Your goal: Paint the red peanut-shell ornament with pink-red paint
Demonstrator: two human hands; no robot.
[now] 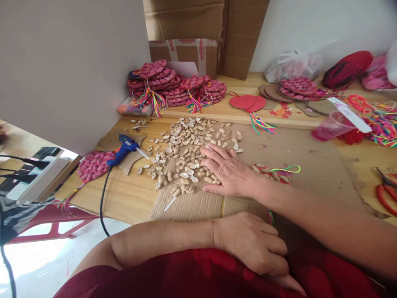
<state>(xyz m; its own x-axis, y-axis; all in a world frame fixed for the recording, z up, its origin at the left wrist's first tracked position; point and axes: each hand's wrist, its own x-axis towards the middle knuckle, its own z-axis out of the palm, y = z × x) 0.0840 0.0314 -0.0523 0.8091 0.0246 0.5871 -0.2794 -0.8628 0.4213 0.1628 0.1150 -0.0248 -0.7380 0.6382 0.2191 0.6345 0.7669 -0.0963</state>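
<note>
A loose spread of peanut shells [186, 145], some whole and some split in halves, lies on flattened cardboard [192, 207]. My right hand [228, 169] lies palm down on the right side of the shells, its fingers stretched out and apart. Close to my body, my left hand [252, 242] is curled with its back up. Whatever is inside its fingers is hidden. Partly covered by my right forearm is a red piece with shells on it [279, 177] and a green cord loop [290, 169].
On the left, a blue glue gun [124, 149] rests by a pink shell-covered piece [94, 165], its cable running off the table. Pink tasselled discs [173, 85] are stacked at the back. Red-handled pliers [386, 192] and a pink-stained cup [331, 124] stand right.
</note>
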